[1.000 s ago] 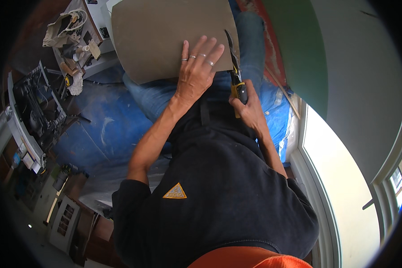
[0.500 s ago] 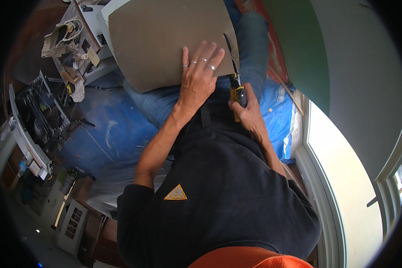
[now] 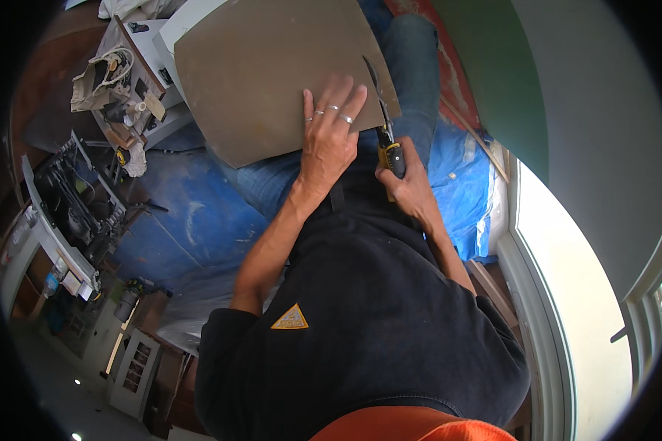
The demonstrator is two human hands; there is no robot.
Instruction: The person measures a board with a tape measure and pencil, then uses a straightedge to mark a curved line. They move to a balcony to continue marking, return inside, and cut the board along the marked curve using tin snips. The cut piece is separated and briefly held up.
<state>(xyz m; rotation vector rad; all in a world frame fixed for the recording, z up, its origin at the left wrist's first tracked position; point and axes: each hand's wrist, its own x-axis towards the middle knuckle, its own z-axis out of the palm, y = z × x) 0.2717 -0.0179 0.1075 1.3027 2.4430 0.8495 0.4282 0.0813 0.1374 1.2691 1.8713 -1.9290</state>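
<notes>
A brown, flat sheet lies over my legs, with a dark slit near its right edge. My left hand rests on the sheet near its lower right, fingers apart, rings on several of them. My right hand grips yellow-and-black handled cutting snips, whose head is at the sheet's lower right edge, at the foot of the slit. Their jaw tips are hard to make out. Both my legs in jeans show around the sheet.
A cluttered white stand with a fabric bag is at upper left. Below it is a black metal assembly. A blue covering spreads beneath me. A wooden stick lies at right, beside a pale curved frame and green surface.
The sheet and my left hand have shifted a little downward in the picture, along with the surroundings on the left. My right hand still grips the snips in nearly the same place.
</notes>
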